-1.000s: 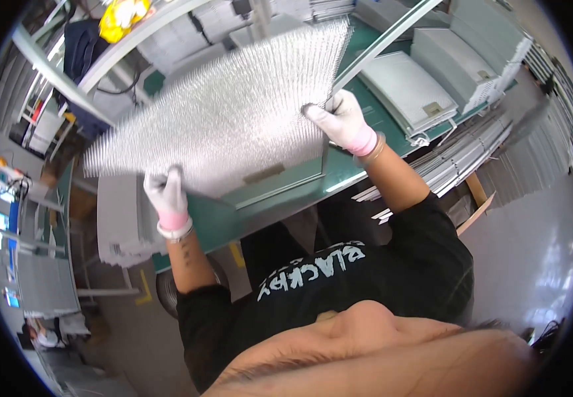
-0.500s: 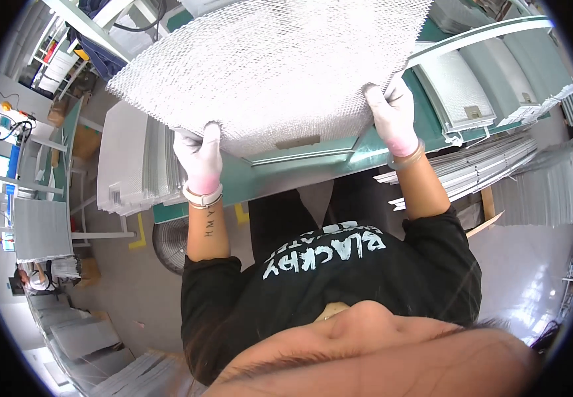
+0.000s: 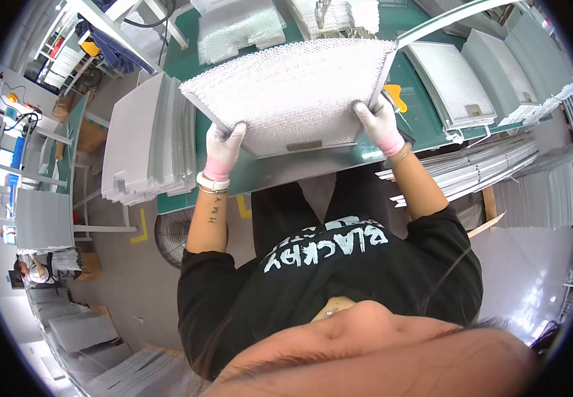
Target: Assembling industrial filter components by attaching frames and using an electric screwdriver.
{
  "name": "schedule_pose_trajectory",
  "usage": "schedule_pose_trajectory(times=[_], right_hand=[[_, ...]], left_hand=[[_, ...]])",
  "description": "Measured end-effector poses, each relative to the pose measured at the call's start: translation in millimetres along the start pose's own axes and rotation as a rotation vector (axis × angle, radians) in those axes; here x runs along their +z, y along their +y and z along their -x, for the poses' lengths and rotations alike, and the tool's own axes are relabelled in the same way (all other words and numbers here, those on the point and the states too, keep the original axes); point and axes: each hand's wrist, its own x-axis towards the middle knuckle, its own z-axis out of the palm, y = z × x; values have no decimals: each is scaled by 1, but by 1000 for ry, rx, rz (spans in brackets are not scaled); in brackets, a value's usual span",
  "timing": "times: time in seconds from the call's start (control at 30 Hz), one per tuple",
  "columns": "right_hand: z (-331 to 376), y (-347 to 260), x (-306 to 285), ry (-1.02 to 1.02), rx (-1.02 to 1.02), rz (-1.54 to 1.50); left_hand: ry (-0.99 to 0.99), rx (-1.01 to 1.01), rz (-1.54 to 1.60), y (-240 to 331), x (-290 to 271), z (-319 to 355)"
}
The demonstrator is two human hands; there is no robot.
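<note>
A silvery mesh sheet [image 3: 293,92] sits against a thin metal frame, whose side rails show at its left and right edges. My left hand [image 3: 225,147], in a white glove with a pink cuff, grips the left side near the front, thumb on top of the mesh. My right hand [image 3: 378,124], gloved alike, grips the right side the same way. Most fingers are hidden beneath the panel. A small rectangular cut-out or tab [image 3: 304,145] shows at the mesh's near edge. The panel is over the green table [image 3: 280,173].
Stacked flat panels [image 3: 147,135] stand at the table's left. Finished-looking mesh panels [image 3: 452,83] lie in stacks to the right. Behind are more mesh sheets [image 3: 240,30]. A yellow scraper [image 3: 396,97] lies right of my right hand. A floor fan [image 3: 174,237] is below left.
The mesh panel has come down and looks smaller, uncovering the table's far side. My left hand has shifted right and my right hand slightly left and lower, both still gripping it.
</note>
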Motion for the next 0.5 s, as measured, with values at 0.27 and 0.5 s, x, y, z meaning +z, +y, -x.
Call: schedule_pose_trajectory(times=[0.27, 0.5], right_hand=[[28, 17, 34, 125, -17, 340], [44, 50, 56, 302, -66, 332]], left_hand=[[307, 46, -529, -48, 54, 54], [532, 136, -880, -68, 73, 68]])
